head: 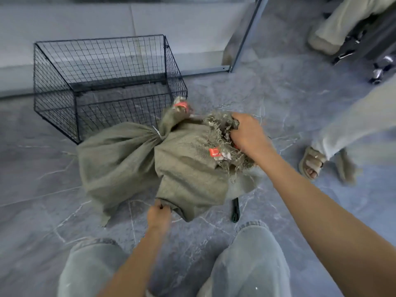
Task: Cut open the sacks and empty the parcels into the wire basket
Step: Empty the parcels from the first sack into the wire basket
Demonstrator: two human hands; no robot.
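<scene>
Fingers (pixel 235 135) of the right hand (pixel 247 133) are clutching the frayed mouth of the near sack (pixel 188 170), centre frame; the left hand (pixel 159 216) is pinching its bottom corner. Judgement: lifting that corner while aiming the mouth over the wire basket (pixel 99 39), upper left, is advisable.

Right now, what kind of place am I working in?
Likely an indoor parcel-sorting area: tagged cloth sacks on grey floor tiles, a wire basket beside them.
</scene>
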